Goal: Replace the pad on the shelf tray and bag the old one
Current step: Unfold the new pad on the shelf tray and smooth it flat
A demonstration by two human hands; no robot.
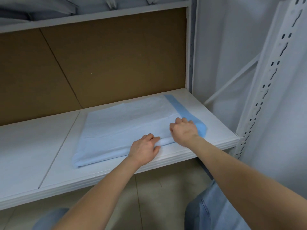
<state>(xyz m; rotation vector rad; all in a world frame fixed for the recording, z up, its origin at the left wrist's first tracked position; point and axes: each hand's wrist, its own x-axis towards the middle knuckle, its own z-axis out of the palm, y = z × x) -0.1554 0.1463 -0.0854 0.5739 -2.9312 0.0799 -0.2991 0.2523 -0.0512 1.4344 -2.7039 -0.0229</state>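
A pale blue pad (126, 123) with a darker blue strip along its right edge lies partly folded on the white shelf tray (216, 120). My left hand (143, 149) grips the pad's front edge, with its fingers curled over a rolled fold. Just to the right, my right hand (183, 130) holds the pad's front right corner, knuckles up, next to the blue strip. Both forearms reach in from below.
A brown board (103, 60) backs the shelf. A white perforated upright (265, 90) stands at the right. Another shelf above (93, 17) carries folded grey items. A second white shelf panel (29, 150) lies to the left. Tiled floor shows below.
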